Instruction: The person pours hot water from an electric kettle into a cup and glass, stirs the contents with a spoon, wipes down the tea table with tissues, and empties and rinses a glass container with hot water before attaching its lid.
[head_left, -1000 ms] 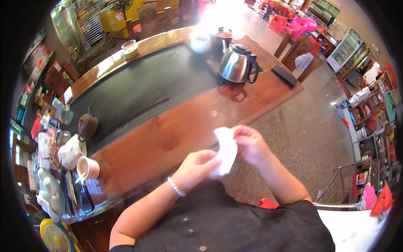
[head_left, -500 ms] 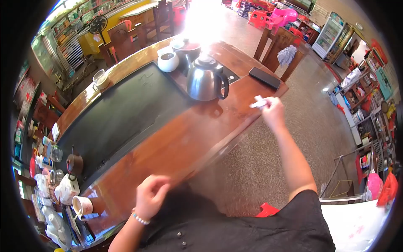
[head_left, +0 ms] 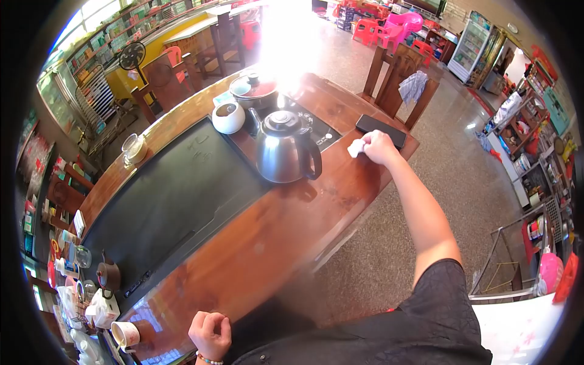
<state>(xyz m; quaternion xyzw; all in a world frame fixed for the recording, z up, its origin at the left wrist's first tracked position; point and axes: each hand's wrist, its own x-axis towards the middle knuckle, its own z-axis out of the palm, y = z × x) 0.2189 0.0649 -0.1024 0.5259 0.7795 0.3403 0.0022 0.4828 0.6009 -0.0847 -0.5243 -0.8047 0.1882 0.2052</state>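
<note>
Tissue (head_left: 355, 148) in right hand (head_left: 378, 147), beside black case (head_left: 384, 129)

Right grip: fingertips pinching the white, crumpled tissue at the right end of the table (head_left: 243, 258); contact with the wood cannot be told. Case lies flat, just beside the hand. Kettle (head_left: 281, 152) stands upright left of the tissue, handle to the right. White pot (head_left: 229, 119) stands beyond the kettle, to its left. Left hand (head_left: 210, 334): at the near edge, well apart from the tissue, fingers curled; cannot tell whether this grip is pressed together. Bracelet (head_left: 210, 360) on left wrist.
</note>
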